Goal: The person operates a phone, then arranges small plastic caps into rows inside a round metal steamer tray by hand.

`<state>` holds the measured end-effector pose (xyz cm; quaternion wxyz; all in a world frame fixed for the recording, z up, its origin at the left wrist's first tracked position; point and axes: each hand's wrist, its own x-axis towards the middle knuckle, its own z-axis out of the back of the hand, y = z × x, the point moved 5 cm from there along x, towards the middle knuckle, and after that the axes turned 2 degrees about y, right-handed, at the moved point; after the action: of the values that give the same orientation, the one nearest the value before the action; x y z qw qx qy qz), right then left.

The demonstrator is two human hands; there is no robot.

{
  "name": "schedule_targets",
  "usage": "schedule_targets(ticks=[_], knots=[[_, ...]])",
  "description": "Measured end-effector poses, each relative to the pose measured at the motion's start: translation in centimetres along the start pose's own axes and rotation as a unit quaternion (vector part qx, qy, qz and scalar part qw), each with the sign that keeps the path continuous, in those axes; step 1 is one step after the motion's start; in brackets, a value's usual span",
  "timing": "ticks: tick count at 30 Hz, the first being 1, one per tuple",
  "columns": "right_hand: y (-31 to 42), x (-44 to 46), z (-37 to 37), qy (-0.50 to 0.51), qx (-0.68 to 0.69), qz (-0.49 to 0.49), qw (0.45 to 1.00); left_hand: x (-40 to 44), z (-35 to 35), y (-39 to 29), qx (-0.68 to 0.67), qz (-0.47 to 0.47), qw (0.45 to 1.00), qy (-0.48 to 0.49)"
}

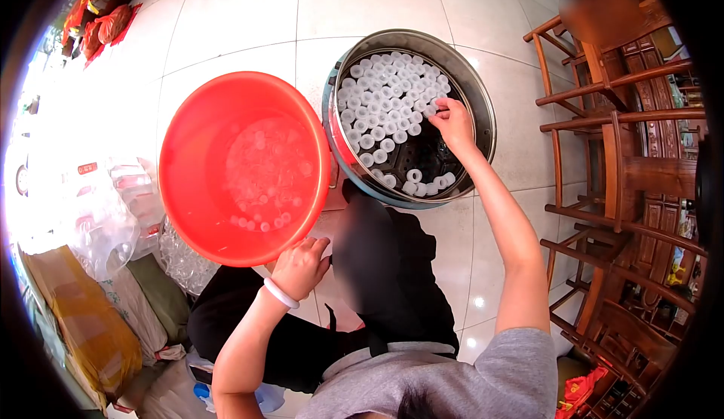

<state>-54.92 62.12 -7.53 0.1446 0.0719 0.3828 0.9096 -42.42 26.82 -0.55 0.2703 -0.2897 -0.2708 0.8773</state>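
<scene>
My right hand (pixel 455 126) is over the round metal steamer (pixel 483 87), thumb and fingers pinched on a small white cup (pixel 431 110) at the edge of the packed group. Many small white cups (pixel 385 91) stand close together on the dark perforated bottom, with several more near its lower edge. My left hand (pixel 299 266), with a pale bangle on the wrist, is closed at the near rim of a large red basin (pixel 188 170). Inside the basin lie more translucent cups, some by its near side and others blurred near the middle.
Wooden chairs (pixel 603 121) line the right side. Clear plastic bags (pixel 98 215) and a taped cardboard box (pixel 90 321) are at the left. Wrapped red items (pixel 113 23) sit at the upper left on the tiled floor (pixel 241 12).
</scene>
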Motion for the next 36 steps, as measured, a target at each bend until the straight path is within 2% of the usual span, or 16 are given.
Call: schedule_targets(ticks=[3,5,6,8,10,11,12,15,17,21,24,26,27,30,32,36], knots=[[-0.1,-0.5,1.1,-0.002,0.013,0.009,1.000,0.0,0.0,-0.1,-0.001,-0.001,1.000,0.001],[0.2,-1.2,0.8,0.140,-0.035,-0.040,0.989,0.1,0.0,-0.1,-0.001,0.000,1.000,0.002],[0.7,-1.7,1.2,0.140,-0.035,-0.040,0.989,0.1,-0.1,0.0,-0.002,0.000,1.000,0.001],[3.2,-4.3,0.2,0.326,-0.080,-0.055,0.940,0.1,-0.3,0.0,-0.003,-0.002,1.000,0.000],[5.1,-6.4,-0.3,0.384,-0.125,-0.042,0.914,0.2,-0.3,-0.1,-0.003,-0.004,1.000,0.001],[5.7,-7.1,-0.7,0.379,-0.182,-0.004,0.907,0.2,-0.3,-0.1,-0.002,-0.005,1.000,0.001],[6.1,-7.5,-1.1,0.377,-0.188,-0.009,0.907,0.2,-0.4,-0.1,0.001,-0.004,1.000,0.005],[7.4,-8.3,-2.1,0.357,-0.146,0.025,0.922,0.2,-0.5,0.0,0.005,-0.006,1.000,0.006],[7.8,-8.7,-2.9,0.340,-0.108,0.106,0.928,0.1,-0.5,0.0,0.004,-0.009,1.000,0.005],[7.4,-8.6,-3.0,0.393,-0.105,0.108,0.907,0.1,-0.2,0.0,0.005,-0.004,1.000,0.003],[6.7,-8.1,-2.3,0.370,-0.071,0.100,0.921,0.0,-0.3,0.0,0.010,-0.018,1.000,-0.013],[6.8,-7.1,-1.0,0.294,-0.045,0.098,0.950,-0.2,-0.3,0.1,0.019,-0.029,0.999,-0.025],[6.0,-6.6,-0.6,0.280,-0.032,0.029,0.959,-0.2,-0.4,0.2,0.019,-0.031,0.999,-0.025],[3.7,-5.3,0.2,0.213,0.061,-0.039,0.974,-0.2,-0.3,0.1,0.020,-0.032,0.999,-0.027],[2.6,-4.6,0.3,0.224,0.106,-0.071,0.966,-0.3,-0.3,0.0,0.020,-0.032,0.999,-0.028],[2.0,-4.1,0.9,0.177,0.034,-0.004,0.984,-0.3,-0.3,0.0,0.019,-0.032,0.999,-0.024]])
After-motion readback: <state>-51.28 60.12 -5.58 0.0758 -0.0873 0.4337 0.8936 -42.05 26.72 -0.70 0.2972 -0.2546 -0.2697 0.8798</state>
